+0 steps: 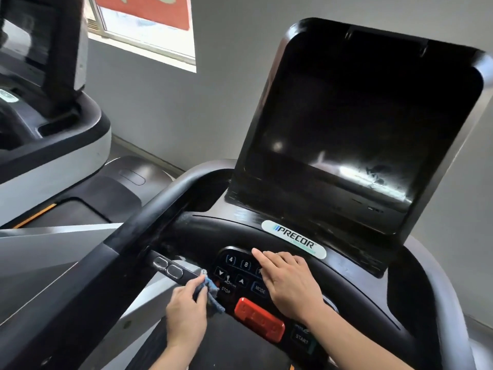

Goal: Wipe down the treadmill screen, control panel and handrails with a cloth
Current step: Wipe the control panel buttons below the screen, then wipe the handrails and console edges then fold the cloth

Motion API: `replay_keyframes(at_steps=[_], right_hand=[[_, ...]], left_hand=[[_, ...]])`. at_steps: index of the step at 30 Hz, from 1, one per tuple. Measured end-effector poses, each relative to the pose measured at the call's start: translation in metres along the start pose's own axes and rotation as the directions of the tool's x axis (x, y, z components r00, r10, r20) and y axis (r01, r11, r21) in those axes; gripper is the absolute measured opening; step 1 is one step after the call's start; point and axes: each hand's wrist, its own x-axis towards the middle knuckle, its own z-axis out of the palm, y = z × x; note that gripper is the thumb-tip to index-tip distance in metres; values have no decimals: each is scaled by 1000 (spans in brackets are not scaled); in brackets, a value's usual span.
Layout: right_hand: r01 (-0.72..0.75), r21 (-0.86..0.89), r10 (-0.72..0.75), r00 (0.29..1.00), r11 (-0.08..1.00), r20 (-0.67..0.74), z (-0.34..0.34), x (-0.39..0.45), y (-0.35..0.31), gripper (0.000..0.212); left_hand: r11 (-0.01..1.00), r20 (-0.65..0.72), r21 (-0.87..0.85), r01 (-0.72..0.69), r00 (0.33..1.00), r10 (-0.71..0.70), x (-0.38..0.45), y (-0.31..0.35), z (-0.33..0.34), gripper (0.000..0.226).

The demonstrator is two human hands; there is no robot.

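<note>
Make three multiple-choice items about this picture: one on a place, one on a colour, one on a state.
1. Where is the crumpled blue cloth?
A. on the screen
B. at the left edge of the black button panel
C. on the floor

2. What colour is the large ribbed clip below the STOP label?
A. red
B. green
C. yellow

3. How is the right hand?
A. gripping a handrail
B. a fist
C. flat on the panel, fingers straight

Answers: 1 B, the left hand holds it there; 2 A, it is plainly red; 3 C, it covers the keys.

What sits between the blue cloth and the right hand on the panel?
Head view: black keypad buttons, arrows, STOP and MODE, lie between the blue cloth in the left hand and the right hand.
</note>
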Motion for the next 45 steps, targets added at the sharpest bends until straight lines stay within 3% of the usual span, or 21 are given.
replay_keyframes(at_steps=[6,9,11,14,16,18,20,22,24,26,28,30,32,34,36,37,39,41,45], right_hand=[[-17,-7,17,1000,1000,1,-1,1,-3,54],[-27,-3,27,1000,1000,3,0,0,-3,56],[-51,14,51,999,999,-3,-1,0,-4,56],[-102,74,111,985,992,-130,-9,6,-16,49],[-142,278,207,954,950,-218,-21,10,-40,40],[-175,537,271,957,825,-105,-34,17,-70,24],[-196,688,280,960,699,-11,-42,28,-89,21],[-198,730,260,965,654,29,-52,42,-94,29],[-188,719,185,979,669,84,-62,56,-95,43],[-192,701,136,981,687,135,-69,69,-97,51],[-172,655,144,985,736,98,-69,86,-97,54],[-155,594,175,984,790,23,-75,110,-89,50],[-140,555,214,974,820,-70,-88,138,-80,44],[-43,487,156,969,872,-194,-98,164,-77,40],[169,314,-69,950,934,-305,-90,188,-80,38],[295,213,-230,930,931,-285,-77,199,-83,37],[490,40,-489,871,871,-35,-41,214,-84,36],[646,-71,-615,751,760,240,-7,220,-80,32],[832,-197,-721,549,518,422,5,234,-51,33]], left_hand=[[994,48,-54,-93,994,95,1,17,-10,24],[981,293,-111,-160,938,186,-6,31,-2,30],[967,356,-190,-168,906,228,-9,43,3,30],[939,343,-343,-16,929,141,4,54,-3,22],[885,372,-452,110,925,75,16,58,-10,15],[796,420,-561,228,907,37,25,66,-17,15],[640,510,-663,389,860,6,33,76,-24,17],[464,596,-722,513,802,40,42,83,-37,21],[354,625,-749,560,774,96,52,83,-50,24],[316,638,-753,577,758,134,60,81,-58,28],[431,615,-750,502,770,173,65,76,-64,30],[680,564,-670,299,801,203,67,63,-67,31],[882,504,-466,70,841,199,71,44,-71,32],[962,430,-206,-178,867,252,74,17,-71,37],[907,436,74,-415,831,345,74,-8,-62,41],[843,426,208,-496,822,378,73,-20,-55,41],[805,399,334,-490,847,350,74,-36,-45,38],[815,343,366,-449,879,330,75,-46,-35,40],[813,274,401,-421,903,332,74,-48,-25,48]])
